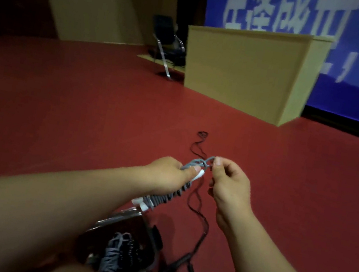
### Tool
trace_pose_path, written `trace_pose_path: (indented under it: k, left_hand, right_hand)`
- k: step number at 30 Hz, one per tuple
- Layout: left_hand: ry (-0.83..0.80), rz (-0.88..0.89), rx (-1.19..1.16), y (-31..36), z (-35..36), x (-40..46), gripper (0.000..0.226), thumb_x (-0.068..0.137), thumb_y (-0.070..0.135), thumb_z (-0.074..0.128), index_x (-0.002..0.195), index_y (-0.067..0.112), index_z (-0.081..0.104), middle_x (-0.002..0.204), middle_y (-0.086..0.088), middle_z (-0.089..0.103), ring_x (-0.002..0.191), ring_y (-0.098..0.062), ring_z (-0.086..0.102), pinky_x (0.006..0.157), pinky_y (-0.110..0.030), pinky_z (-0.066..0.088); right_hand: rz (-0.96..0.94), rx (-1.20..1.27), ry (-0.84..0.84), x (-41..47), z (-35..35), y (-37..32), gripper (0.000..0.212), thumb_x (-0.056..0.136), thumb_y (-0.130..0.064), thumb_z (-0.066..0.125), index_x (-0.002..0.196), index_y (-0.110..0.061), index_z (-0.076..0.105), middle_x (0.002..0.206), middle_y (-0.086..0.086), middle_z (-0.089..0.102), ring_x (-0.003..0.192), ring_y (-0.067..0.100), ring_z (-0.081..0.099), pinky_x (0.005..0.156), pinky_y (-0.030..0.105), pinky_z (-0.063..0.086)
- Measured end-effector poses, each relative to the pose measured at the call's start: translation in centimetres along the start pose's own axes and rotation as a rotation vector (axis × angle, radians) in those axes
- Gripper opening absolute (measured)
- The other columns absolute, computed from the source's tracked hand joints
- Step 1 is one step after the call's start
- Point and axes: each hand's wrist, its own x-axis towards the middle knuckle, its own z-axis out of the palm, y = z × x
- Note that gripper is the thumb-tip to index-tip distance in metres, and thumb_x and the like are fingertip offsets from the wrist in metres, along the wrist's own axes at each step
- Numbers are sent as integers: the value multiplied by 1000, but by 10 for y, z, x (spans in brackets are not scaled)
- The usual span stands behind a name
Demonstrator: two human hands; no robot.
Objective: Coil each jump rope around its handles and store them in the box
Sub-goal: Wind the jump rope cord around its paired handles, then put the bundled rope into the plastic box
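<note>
Broad red floor [83, 108] lies open ahead up to the tan podium [251, 69]. The clear box [150, 233] sits low, coiled ropes inside, black rope [197, 205] trailing on the floor beside its right edge. The left hand [167, 174] grips the grey jump rope [168, 194] wound on its handles; the right hand [227, 184] pinches its loose end.

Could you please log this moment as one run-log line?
left hand: grips grey rope bundle | right hand: pinches its loose end | box: holds coiled ropes | black rope: on floor
</note>
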Motion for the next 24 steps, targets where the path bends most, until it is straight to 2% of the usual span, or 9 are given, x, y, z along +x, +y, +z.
trace_pose_path:
  k: [2, 4, 8, 10, 13, 15, 18, 21, 24]
  left_hand:
    - [53, -85, -113, -38, 8, -3, 58, 92, 64, 45, 64, 14, 51, 67, -1, 52, 64, -17, 49, 62, -28, 37]
    - [87, -184, -265, -77, 24, -7, 58, 92, 63, 46, 64, 13, 54, 68, -1, 56, 65, -17, 53, 64, -28, 40]
    - [160, -387, -497, -150, 56, -18, 56, 92, 61, 49, 80, 11, 72, 84, -2, 71, 79, -17, 66, 73, -27, 50]
    - [169, -467, -600, -180, 72, -24, 51, 93, 56, 51, 90, 11, 74, 90, -3, 72, 81, -14, 67, 72, -24, 51]
    - [136, -597, -719, -219, 94, -33, 48, 92, 57, 54, 92, 12, 73, 87, -3, 72, 79, -15, 68, 74, -27, 55]
    - [164, -721, -786, -244, 102, -31, 52, 91, 58, 55, 100, 10, 72, 93, -7, 74, 85, -21, 70, 80, -33, 58]
    - [240, -875, -941, -273, 108, -21, 49, 96, 52, 50, 110, 8, 66, 89, -10, 70, 77, -25, 67, 64, -31, 54]
    - [306, -884, -995, -295, 113, -12, 33, 96, 35, 54, 109, 7, 65, 91, -10, 70, 80, -26, 67, 70, -34, 56]
    - [247, -885, -848, -312, 121, -14, 24, 85, 27, 62, 95, 7, 71, 88, -12, 72, 79, -27, 68, 78, -36, 57]
  right_hand:
    - [68, 39, -71, -6, 32, 25, 13, 96, -16, 59, 92, -14, 71, 64, -7, 57, 52, 2, 44, 56, 23, 37]
    - [157, 57, -128, -18, 59, 50, 12, 96, -14, 59, 98, -14, 70, 73, -3, 62, 54, 3, 47, 56, 21, 40]
    - [361, -13, -332, -47, 94, 105, 12, 97, -12, 57, 97, -15, 68, 73, -1, 67, 56, 8, 55, 55, 23, 46]
    - [388, -126, -437, -57, 99, 131, 14, 97, -12, 57, 97, -17, 70, 70, -3, 68, 56, 8, 56, 58, 25, 47]
    - [381, -313, -550, -65, 97, 165, 16, 97, -13, 55, 97, -21, 69, 71, -5, 68, 55, 3, 58, 56, 20, 48]
    - [389, -440, -574, -68, 97, 187, 14, 96, -18, 57, 105, -22, 67, 77, -3, 69, 64, 9, 61, 64, 23, 52]
    - [416, -592, -610, -72, 93, 211, 16, 95, -24, 59, 108, -21, 69, 92, -4, 71, 87, 15, 66, 87, 33, 54]
    - [428, -664, -641, -76, 91, 225, 11, 96, -26, 58, 92, -25, 68, 85, -5, 71, 82, 12, 65, 82, 31, 52]
    - [415, -714, -642, -78, 89, 235, 13, 96, -30, 57, 92, -24, 69, 78, -8, 69, 74, 11, 62, 77, 30, 51]
